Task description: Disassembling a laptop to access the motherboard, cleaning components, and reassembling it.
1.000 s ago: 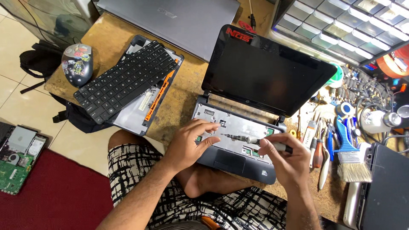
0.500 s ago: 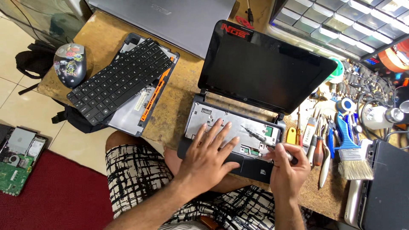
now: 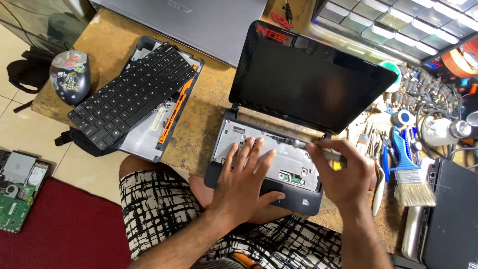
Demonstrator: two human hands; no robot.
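A small black laptop (image 3: 313,79) stands open on the wooden bench, its keyboard removed so the silver metal deck (image 3: 286,159) shows. My left hand (image 3: 246,182) lies flat, fingers spread, on the deck and palm rest. My right hand (image 3: 343,174) grips a screwdriver (image 3: 311,146) with a yellow-tipped handle, its shaft pointing left over the deck's back edge near the right hinge. The removed black keyboard (image 3: 132,94) rests on a grey laptop cover with an orange strip (image 3: 172,117) to the left.
A closed silver laptop (image 3: 199,22) lies at the back. A sticker-covered mouse (image 3: 69,74) sits far left. A blue-handled brush (image 3: 411,174), pliers and loose tools crowd the right, beside a dark device (image 3: 453,214). Parts drawers (image 3: 398,25) stand behind. A circuit board (image 3: 17,192) lies on the floor.
My right hand has lifted the screwdriver from the deck's front right up toward the back edge by the hinge. My left hand stays flat on the deck.
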